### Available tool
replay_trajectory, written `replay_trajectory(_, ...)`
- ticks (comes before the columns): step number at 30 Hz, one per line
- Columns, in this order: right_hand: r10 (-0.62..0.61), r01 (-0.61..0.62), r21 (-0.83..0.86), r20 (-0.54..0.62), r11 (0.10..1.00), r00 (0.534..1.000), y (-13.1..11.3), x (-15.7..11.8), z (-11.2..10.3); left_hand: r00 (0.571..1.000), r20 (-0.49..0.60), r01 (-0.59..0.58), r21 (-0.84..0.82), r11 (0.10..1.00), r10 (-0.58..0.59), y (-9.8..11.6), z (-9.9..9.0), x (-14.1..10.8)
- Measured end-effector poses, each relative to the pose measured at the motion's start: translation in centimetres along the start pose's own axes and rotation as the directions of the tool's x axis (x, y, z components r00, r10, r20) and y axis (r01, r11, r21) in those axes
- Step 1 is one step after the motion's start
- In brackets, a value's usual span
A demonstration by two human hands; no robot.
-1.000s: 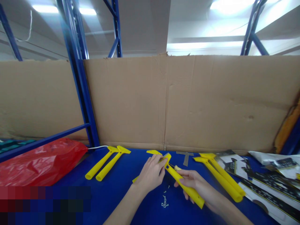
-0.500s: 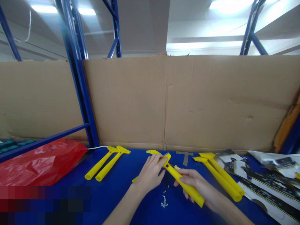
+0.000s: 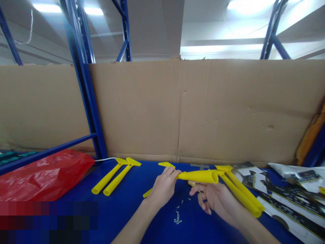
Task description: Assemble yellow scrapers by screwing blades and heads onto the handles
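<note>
My left hand [image 3: 165,184] is closed around the head end of a yellow scraper handle [image 3: 199,176], held above the table with its round hollow end pointing right. Just under that end is my right hand [image 3: 213,198], palm partly up, its fingers apart and loosely bent with nothing in them. Another yellow scraper handle [image 3: 166,164] lies behind my left hand, mostly covered by it. Small screws and nuts [image 3: 177,217] are scattered on the blue table between my forearms. A small yellowish object [image 3: 192,183] near my right fingertips is partly hidden.
Two yellow handles [image 3: 118,178] lie at the left, beside a red plastic bag [image 3: 48,176]. Two more [image 3: 241,193] lie at the right, next to packaged black-and-white items [image 3: 291,206]. A cardboard wall [image 3: 142,112] and blue rack post [image 3: 87,101] stand behind.
The handle's hollow end has swung up to nearly level, facing right. My right hand has let go of it and opened below. Another small screw now shows on the table near my right fingers.
</note>
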State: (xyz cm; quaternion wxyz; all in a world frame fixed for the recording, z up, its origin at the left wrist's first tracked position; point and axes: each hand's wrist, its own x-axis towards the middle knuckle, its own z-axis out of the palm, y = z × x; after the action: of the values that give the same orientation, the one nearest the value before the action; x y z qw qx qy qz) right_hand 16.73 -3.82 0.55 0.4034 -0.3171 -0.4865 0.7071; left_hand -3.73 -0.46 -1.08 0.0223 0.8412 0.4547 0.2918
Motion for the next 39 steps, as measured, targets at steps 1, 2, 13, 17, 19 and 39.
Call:
replay_trajectory(1,-0.019,0.017,-0.043,-0.044,0.999,0.999,0.2,0.2,-0.1,1.0,-0.005,0.018,-0.041,0.999,-0.018,0.0,0.2,0.0)
replay_trajectory(2,-0.039,0.027,-0.118,-0.105,0.993,0.994,0.4,0.5,-0.2,0.999,-0.012,0.036,-0.084,0.996,-0.037,0.0,0.4,0.0)
replay_trajectory(13,-0.363,0.068,-0.997,0.048,0.043,0.93,3.3,0.9,-0.1,0.941,-0.04,0.257,-0.558,0.789,-0.335,-0.1,1.7,0.8)
replay_trajectory(17,-0.315,0.036,-0.995,0.063,-0.092,0.947,3.0,0.8,0.2,0.897,0.08,0.378,-0.649,0.66,-0.435,0.0,1.9,0.9)
replay_trajectory(19,-0.299,0.034,-0.995,0.06,-0.092,0.952,3.0,0.8,0.2,0.87,0.122,0.424,-0.681,0.597,-0.478,0.1,1.9,0.9)
replay_trajectory(39,-0.647,0.217,-0.926,-0.039,0.31,0.762,2.8,1.4,-0.6,0.889,0.361,0.455,-0.765,0.457,-0.281,2.7,1.7,0.6)
